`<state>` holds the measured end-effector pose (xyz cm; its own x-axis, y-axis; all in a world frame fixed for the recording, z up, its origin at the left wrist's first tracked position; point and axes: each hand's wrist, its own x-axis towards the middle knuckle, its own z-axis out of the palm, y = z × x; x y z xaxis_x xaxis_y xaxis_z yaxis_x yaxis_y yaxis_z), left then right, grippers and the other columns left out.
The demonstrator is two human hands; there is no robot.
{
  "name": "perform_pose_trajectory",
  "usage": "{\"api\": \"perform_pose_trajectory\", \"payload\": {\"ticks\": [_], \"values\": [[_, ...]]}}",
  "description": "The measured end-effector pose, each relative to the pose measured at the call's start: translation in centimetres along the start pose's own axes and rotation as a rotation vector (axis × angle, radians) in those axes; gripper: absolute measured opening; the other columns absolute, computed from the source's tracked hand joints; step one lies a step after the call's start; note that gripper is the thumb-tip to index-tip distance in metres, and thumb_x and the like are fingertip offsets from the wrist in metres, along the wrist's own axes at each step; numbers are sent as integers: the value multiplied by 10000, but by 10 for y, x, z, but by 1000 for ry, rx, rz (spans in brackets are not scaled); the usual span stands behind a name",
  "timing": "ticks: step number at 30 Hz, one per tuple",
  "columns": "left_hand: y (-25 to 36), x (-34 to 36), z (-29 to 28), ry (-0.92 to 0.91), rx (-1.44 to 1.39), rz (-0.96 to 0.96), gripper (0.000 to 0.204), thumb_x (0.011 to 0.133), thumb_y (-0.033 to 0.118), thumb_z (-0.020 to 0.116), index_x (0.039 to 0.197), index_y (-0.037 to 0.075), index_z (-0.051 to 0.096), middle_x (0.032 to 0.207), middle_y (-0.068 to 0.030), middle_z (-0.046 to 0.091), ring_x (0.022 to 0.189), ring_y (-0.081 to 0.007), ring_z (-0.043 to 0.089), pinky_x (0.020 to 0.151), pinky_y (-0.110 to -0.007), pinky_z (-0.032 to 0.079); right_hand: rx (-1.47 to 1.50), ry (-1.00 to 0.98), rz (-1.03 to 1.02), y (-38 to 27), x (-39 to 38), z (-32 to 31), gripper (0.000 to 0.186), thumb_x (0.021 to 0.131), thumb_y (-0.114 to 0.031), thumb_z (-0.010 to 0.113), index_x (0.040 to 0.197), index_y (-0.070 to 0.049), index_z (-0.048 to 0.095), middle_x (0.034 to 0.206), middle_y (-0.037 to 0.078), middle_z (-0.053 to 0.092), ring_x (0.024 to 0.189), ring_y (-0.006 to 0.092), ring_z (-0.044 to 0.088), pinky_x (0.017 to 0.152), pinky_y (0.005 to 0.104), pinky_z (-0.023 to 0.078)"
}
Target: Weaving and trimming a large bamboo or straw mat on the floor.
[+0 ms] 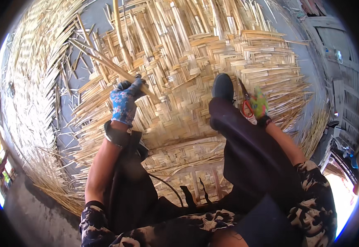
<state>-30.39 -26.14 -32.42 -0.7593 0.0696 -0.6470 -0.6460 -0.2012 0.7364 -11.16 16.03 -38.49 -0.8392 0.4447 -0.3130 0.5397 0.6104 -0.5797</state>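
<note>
Left hand, blue floral glove, is gripping a reed strip, fingers curling closed around it near its lower end. Strip is lying slantwise over the woven mat: long axis is running from upper left to lower right, long end pointing up-left away from the person, short end pointing down-right toward the mat's middle. Right hand, green-yellow glove, is resting beside the red-handled scissors, right of the shoe; hand is blurring, so can't tell how far the fingers are closing or if they are holding the handles. Scissors' blades are pointing up and slightly left, long axis running near-vertical, handles sitting nearer the person. Loose reed ends are sticking out along the mat's edges. Another mat is spreading at far left, over the grey floor.
</note>
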Motion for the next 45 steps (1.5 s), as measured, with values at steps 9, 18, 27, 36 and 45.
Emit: {"api": "perform_pose_trajectory", "payload": {"ticks": [9,18,27,36,45], "values": [[-15,9,7,30,-173,-38,110,731,63,628,753,-11,549,698,-84,583,617,-159,576,611,-273,506,-810,28,-105,31,-24,5,443,745,-211,559,1143,-51,448,959,115,580,781,220,565,669,327,453],[0,8,-8,19,8,159,200,787,126,577,892,-45,580,776,-42,583,668,-104,550,645,-209,461,426,-75,-206,-73,26,-18,412,761,-2,511,1164,-18,425,986,60,528,908,126,528,729,233,446],[7,22,-19,162,-275,148,111,748,41,606,792,-14,521,799,-96,551,745,-169,562,661,-237,493,968,-1350,336,-198,19,102,415,886,-336,367,1197,-62,381,1118,75,483,807,153,563,707,248,474],[-31,10,-10,171,-474,-106,79,756,40,590,737,-18,540,714,-90,563,618,-159,563,563,-237,497,1125,-1069,769,-206,-18,157,337,862,-313,437,1037,-32,501,892,45,576,681,79,547,500,192,431],[-8,40,-22,125,-101,47,175,759,137,597,831,-21,578,719,-54,604,594,-108,562,539,-220,451,1408,-1479,753,-137,3,163,333,840,-343,468,1017,-68,530,908,22,577,696,57,539,512,197,422]]}}
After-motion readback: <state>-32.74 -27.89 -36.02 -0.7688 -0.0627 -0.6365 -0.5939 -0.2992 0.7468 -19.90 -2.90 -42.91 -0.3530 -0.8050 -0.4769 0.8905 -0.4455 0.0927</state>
